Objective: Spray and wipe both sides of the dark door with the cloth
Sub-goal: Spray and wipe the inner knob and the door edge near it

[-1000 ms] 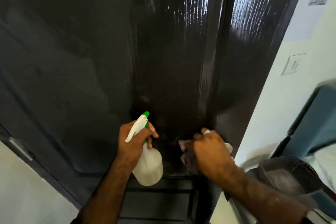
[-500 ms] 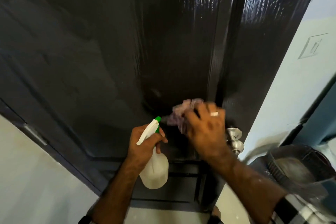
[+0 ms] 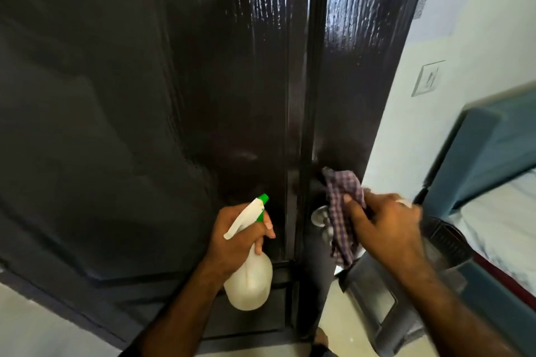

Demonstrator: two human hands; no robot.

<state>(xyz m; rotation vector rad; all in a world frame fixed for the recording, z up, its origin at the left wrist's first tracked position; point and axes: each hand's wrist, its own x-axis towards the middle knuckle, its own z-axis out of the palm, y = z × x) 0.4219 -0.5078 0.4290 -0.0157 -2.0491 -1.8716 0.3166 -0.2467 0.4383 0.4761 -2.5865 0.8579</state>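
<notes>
The dark door fills the view, with wet streaks shining near its top right. My left hand grips the neck of a white spray bottle with a green nozzle, held low in front of the door. My right hand holds a checked purple cloth against the door's right stile. The cloth hangs over the silver door knob, which is partly hidden behind it.
A dark plastic chair stands just right of the door edge, under my right arm. A bed with a blue headboard lies further right. The pale wall carries a switch plate.
My right hand has carried the cloth from the middle of the door rightwards and down, over the knob. The left hand and bottle have stayed about level.
</notes>
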